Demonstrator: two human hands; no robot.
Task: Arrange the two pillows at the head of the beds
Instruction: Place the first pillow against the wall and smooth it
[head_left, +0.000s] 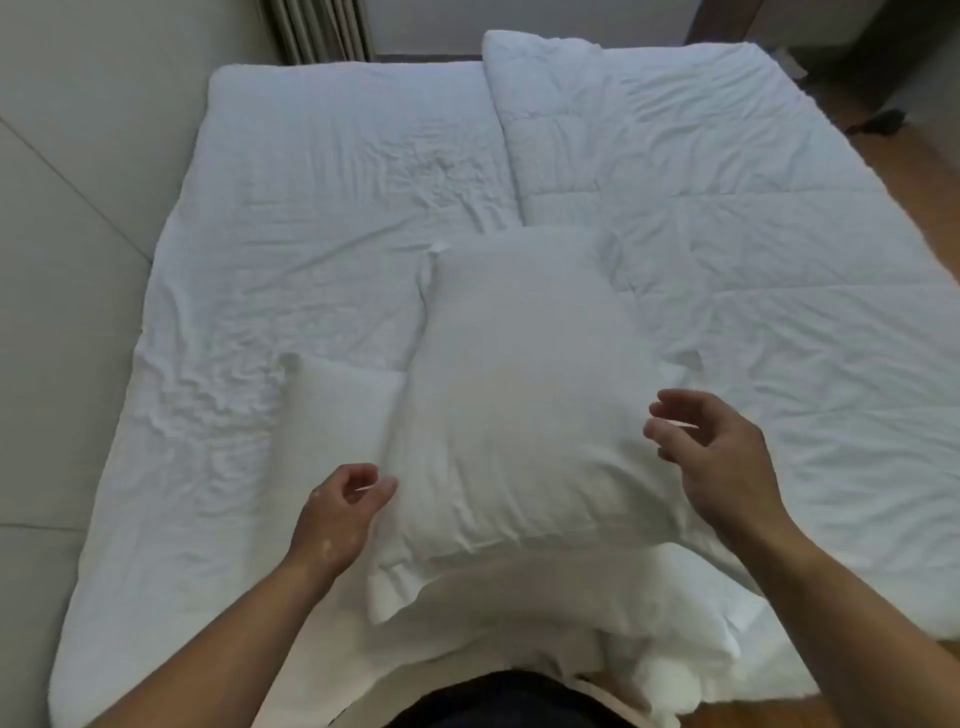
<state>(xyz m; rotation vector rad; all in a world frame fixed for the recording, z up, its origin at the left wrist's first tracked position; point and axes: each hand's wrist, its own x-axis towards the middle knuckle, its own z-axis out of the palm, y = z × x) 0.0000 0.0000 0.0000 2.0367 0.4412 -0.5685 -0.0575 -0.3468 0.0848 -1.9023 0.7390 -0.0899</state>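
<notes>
A large white pillow (524, 405) lies in the middle of the white bed (291, 218), right in front of me. A second white pillow (337, 410) lies partly under its left side, only its left part showing. My left hand (343, 509) hovers at the big pillow's lower left edge, fingers curled and apart, holding nothing. My right hand (711, 457) is at the pillow's right edge, fingers spread, empty; whether either hand touches the pillow I cannot tell.
A folded white duvet (649, 156) covers the bed's right half. A padded beige wall (62, 218) runs along the left side. Curtain folds (317, 31) hang at the far end. Wooden floor (930, 171) and a dark object (883, 122) lie to the right.
</notes>
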